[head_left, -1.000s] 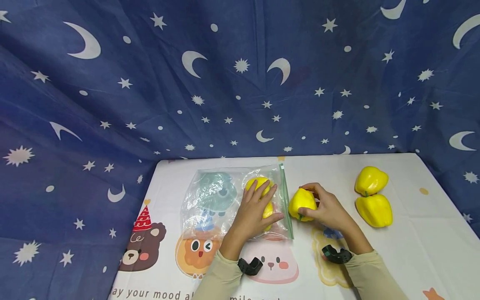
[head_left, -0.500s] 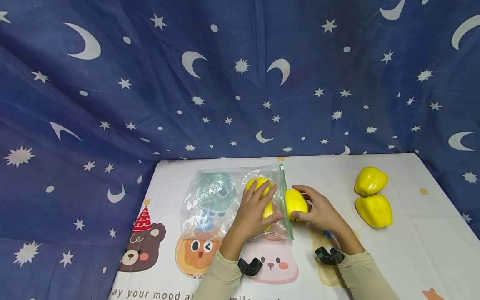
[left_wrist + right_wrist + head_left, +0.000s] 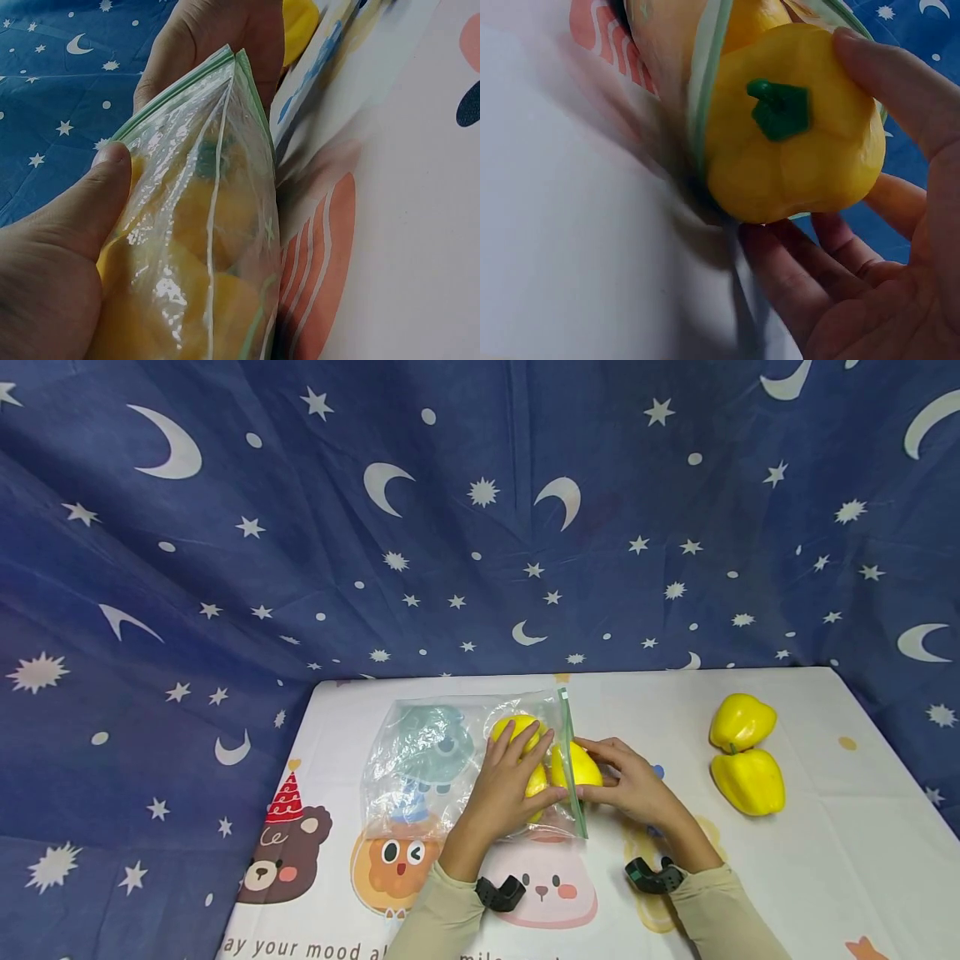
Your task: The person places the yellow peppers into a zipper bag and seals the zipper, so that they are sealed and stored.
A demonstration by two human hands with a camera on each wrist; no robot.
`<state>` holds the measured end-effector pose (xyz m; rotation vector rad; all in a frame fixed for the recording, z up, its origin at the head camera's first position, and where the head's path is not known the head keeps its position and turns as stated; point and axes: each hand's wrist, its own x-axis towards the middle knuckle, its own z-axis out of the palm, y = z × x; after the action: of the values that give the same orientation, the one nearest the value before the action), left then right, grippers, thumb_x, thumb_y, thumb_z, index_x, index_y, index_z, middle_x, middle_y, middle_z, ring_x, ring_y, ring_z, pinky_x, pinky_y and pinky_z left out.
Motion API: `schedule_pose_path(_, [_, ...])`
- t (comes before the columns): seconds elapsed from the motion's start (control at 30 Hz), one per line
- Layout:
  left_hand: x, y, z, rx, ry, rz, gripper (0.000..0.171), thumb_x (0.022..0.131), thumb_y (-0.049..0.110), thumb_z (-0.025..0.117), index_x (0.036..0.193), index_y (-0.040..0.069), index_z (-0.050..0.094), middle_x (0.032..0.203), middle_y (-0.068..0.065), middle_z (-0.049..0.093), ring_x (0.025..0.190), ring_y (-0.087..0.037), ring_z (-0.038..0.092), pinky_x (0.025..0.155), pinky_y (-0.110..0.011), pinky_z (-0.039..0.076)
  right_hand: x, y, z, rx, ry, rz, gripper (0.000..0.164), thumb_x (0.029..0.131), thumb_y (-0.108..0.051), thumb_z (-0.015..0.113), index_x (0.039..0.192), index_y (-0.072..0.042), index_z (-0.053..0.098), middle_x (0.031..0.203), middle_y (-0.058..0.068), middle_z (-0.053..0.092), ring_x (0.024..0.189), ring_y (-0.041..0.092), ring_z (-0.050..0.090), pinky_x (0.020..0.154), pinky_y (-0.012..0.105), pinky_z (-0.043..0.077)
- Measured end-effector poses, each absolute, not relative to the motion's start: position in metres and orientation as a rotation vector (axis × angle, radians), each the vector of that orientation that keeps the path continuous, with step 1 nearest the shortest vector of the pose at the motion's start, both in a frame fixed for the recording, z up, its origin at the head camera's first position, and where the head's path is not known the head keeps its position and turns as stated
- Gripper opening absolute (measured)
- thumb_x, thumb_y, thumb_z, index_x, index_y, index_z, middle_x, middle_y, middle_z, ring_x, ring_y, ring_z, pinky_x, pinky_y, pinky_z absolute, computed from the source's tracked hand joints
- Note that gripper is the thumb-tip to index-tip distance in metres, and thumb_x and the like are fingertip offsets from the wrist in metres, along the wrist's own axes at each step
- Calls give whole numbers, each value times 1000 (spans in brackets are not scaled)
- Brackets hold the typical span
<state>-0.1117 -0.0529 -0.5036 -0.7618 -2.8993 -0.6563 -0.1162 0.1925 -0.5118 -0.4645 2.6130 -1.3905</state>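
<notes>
My left hand (image 3: 504, 789) rests on a clear zip bag (image 3: 386, 777) with its fingers spread in the head view. Under that hand, inside the bag, lie yellow bell peppers (image 3: 536, 781), partly covered by the fingers. My right hand (image 3: 633, 785) holds another yellow bell pepper (image 3: 587, 766) at the bag's green-edged mouth (image 3: 567, 718). This pepper is partway inside, its green stem (image 3: 781, 111) facing outward in the right wrist view. Fingers lie below it and the thumb (image 3: 885, 79) on its upper side. In the left wrist view, the left thumb (image 3: 90, 199) lies against the plastic.
Two more yellow bell peppers (image 3: 746, 781) lie touching each other on the right of the table. The white tablecloth (image 3: 840, 860) carries printed cartoon figures. A blue curtain (image 3: 450, 568) with moons and stars hangs behind and at the left.
The right hand has moved left with its bell pepper, from beside the bag to partway through its mouth. The left hand and the two peppers at the right have stayed put.
</notes>
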Motion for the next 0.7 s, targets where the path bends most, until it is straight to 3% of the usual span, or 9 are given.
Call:
schedule_pose_path(0.13, [-112,-53,-503,-759,-2892,-658,86,91,71,58,162,29,30,169,1,29,158,-35,16,124,-65,19,-115,192,-513,-457,2612,-1396,75,86,-37,83,151,-15,51,122,7,61,121,32,60,100,49,55])
schedule_pose_path(0.3, [-111,-53,-503,-750,-2908,-665,87,91,70,59,163,32,27,169,2,28,159,-34,14,125,-64,18,-113,192,-518,-342,2480,-1535,56,93,-33,76,139,-11,54,129,13,63,121,32,62,95,30,58])
schedule_pose_path(0.4, [-111,-53,-504,-746,-2915,-669,87,91,69,59,163,32,26,169,2,27,159,-34,13,125,-64,18,-112,194,-521,-282,2398,-1632,45,98,-30,70,133,-6,54,125,16,64,114,29,64,90,20,55])
schedule_pose_path(0.7, [-111,-52,-505,-737,-2925,-667,87,91,71,58,163,34,25,170,4,25,160,-34,12,125,-64,17,-111,199,-523,-196,2260,-1717,35,100,-27,66,127,-7,59,120,15,67,104,24,68,90,21,55])
